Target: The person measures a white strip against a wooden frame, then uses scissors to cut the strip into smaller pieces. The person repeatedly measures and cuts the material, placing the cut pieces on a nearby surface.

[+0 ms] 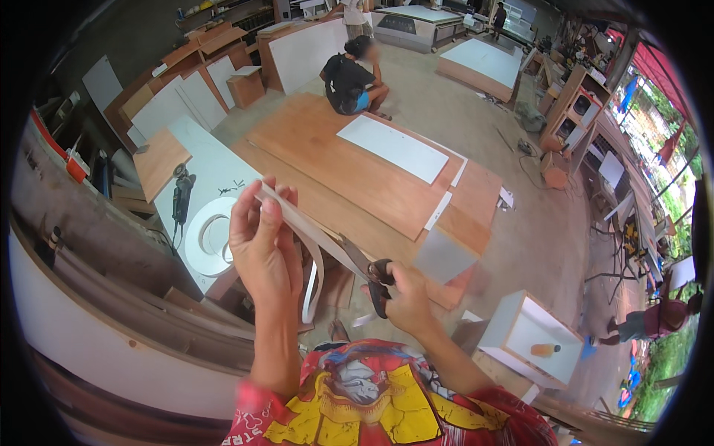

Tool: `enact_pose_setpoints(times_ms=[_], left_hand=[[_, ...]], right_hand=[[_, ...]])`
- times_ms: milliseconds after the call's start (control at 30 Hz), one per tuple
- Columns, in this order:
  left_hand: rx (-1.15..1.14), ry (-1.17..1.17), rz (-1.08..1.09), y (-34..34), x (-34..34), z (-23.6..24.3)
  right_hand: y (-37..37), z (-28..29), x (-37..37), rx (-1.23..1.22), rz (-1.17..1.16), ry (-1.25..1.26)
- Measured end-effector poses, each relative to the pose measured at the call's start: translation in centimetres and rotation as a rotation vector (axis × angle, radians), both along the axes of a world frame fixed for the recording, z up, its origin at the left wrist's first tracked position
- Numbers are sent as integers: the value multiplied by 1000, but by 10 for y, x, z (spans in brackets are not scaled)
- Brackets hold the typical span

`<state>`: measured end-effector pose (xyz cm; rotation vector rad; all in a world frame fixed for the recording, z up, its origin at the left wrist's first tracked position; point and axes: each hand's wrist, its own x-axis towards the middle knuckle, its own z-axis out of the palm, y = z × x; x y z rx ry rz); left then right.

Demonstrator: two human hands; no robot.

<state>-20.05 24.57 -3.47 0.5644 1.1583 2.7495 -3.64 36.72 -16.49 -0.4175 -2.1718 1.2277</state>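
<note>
My left hand is raised and closed, pinching the end of a long pale strip that looks like edge banding. From there the strip slants down to the right, and another length hangs in a loop below my hand. My right hand grips a pair of scissors by the dark handles. Their blades point up and left against the strip; whether it lies between them I cannot tell. Left of my left hand, a white roll of banding lies flat on a white-topped table.
A corded angle grinder and several small dark pieces lie on that table. Large brown boards spread ahead, with a person sitting at their far end. At right, a white open box holds a bottle. Other people are farther off.
</note>
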Motion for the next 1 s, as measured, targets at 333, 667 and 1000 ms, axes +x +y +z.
enact_pose_setpoints(times_ms=[333,667,1000], left_hand=[[-7,203,-246,12,6,19],[-94,78,-212,7,12,10],[-44,24,15,7,-6,32]], right_hand=[[-21,-18,-31,-462,155,383],[-27,26,-34,-244,153,173],[-34,28,-30,-677,380,262]])
